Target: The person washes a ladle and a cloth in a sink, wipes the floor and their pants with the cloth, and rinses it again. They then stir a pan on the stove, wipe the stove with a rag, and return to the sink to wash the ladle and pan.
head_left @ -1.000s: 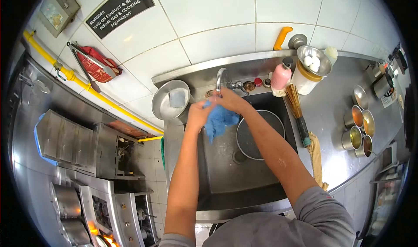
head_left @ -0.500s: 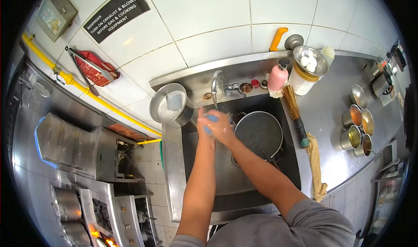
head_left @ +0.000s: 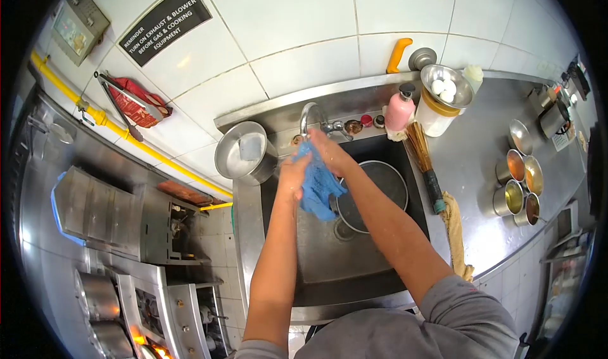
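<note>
A wet blue cloth [head_left: 318, 187] hangs unfolded over the sink [head_left: 329, 258], just below the curved tap [head_left: 309, 110]. My left hand [head_left: 292, 176] is closed on the cloth's left edge. At its upper right, my right hand [head_left: 327, 151] grips the cloth close to the tap; motion blurs these fingers. Behind my right forearm, a round dark pan [head_left: 380, 191] with a pale rim rests in the sink, partly covered by the arm and cloth.
A metal pot [head_left: 229, 159] with a grey pad inside stands left of the tap. To the right are a pink pump bottle [head_left: 399, 112], a stick brush [head_left: 423, 153], a tan rag [head_left: 453, 232] and a bowl of eggs [head_left: 465, 90]. Flames burn on the stove [head_left: 152, 346] at lower left.
The blue cloth was bunched between my hands and now hangs spread out. My right hand has moved up toward the tap, and my hands have drawn apart. The view has shifted slightly.
</note>
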